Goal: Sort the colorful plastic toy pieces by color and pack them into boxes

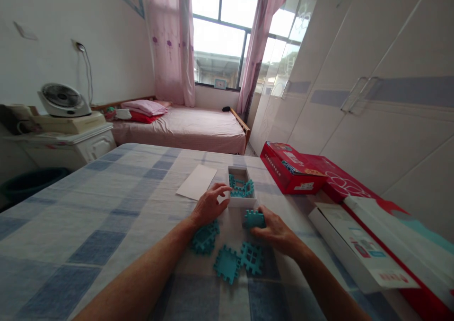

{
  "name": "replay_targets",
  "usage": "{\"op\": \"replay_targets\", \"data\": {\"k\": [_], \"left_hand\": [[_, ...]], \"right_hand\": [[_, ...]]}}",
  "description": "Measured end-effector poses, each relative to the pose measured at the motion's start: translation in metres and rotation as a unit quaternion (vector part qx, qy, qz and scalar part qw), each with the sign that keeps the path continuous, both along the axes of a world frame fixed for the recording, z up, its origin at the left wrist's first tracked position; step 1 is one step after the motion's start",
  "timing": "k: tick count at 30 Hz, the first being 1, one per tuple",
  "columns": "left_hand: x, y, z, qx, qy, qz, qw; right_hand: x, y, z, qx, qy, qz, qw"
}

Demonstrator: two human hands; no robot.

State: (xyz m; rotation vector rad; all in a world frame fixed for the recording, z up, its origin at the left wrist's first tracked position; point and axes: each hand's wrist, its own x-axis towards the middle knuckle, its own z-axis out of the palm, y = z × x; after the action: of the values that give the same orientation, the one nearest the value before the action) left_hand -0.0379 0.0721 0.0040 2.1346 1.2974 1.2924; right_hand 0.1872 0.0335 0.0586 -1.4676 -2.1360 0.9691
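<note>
My left hand (213, 202) is beside the left wall of a small white box (243, 202), its fingers apart and stretched toward the rim. Whether they press on the box is hard to tell. Several teal interlocking plastic panels (242, 186) lie inside the box. Just in front of it, my right hand (273, 229) grips a teal notched block (254, 218) at its right side. Nearer to me on the table are a solid teal panel (227, 263) and a window-grid panel (251, 257). More teal panels (205, 237) lie by my left wrist, partly hidden by my forearm.
A white rectangular card or lid (196, 182) lies left of the box on the checked tablecloth (106, 212). To the right are a red box (292, 169), an open white carton (362, 245) and a larger red package (349, 177). A bed (191, 127) stands beyond the table.
</note>
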Motion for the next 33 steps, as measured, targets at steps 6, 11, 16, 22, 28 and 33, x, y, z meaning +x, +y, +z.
{"op": "replay_targets", "data": {"k": [6,11,16,22,28,33], "left_hand": [[0.000,0.001,0.000,-0.002,-0.001,0.000,1.000],[-0.001,0.000,0.000,-0.008,0.000,-0.006,1.000],[0.000,0.000,0.000,-0.010,-0.009,-0.006,1.000],[0.001,0.001,0.001,-0.010,-0.007,-0.001,1.000],[0.000,0.001,0.003,-0.001,-0.015,0.006,1.000],[-0.001,0.000,0.006,0.004,-0.023,0.015,1.000]], "right_hand": [[-0.018,0.045,0.036,0.084,0.024,-0.072,0.994],[-0.038,0.087,0.034,0.200,-0.069,-0.126,0.969],[-0.040,0.081,0.013,0.190,-0.121,-0.115,0.967],[-0.042,0.055,0.009,0.232,-0.077,-0.045,0.969],[-0.039,0.046,0.013,0.286,-0.118,-0.008,0.951],[-0.053,0.055,0.013,0.317,-0.169,0.075,0.930]]}}
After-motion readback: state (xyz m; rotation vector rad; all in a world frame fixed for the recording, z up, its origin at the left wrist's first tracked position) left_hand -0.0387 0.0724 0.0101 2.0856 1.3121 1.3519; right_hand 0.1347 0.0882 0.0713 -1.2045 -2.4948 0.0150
